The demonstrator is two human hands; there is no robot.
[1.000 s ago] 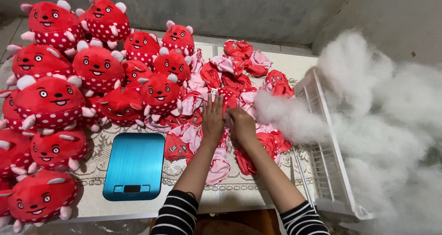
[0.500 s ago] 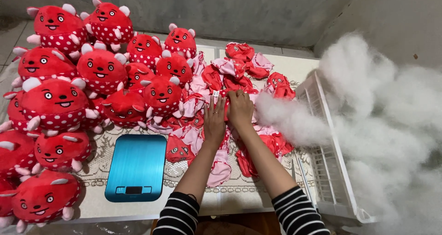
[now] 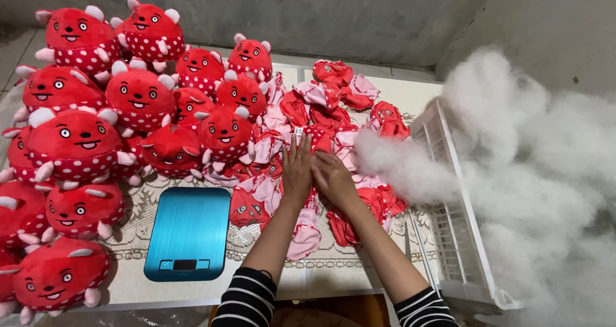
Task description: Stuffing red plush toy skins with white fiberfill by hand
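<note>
A rough grey concrete wall (image 3: 321,16) is seen along the far side, and a second grey wall (image 3: 545,25) is met at the right corner. A pale table (image 3: 410,93) is set against them, and part of it is covered by a lace-patterned cloth (image 3: 138,237). The scene is evenly lit, without hard shadows.

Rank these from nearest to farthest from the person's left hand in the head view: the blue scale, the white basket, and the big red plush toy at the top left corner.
Measured from the left hand:
1. Blue scale, just below and to its left on the table.
2. White basket, off to the right, past the right hand.
3. Big red plush toy, far up in the top left corner.
</note>
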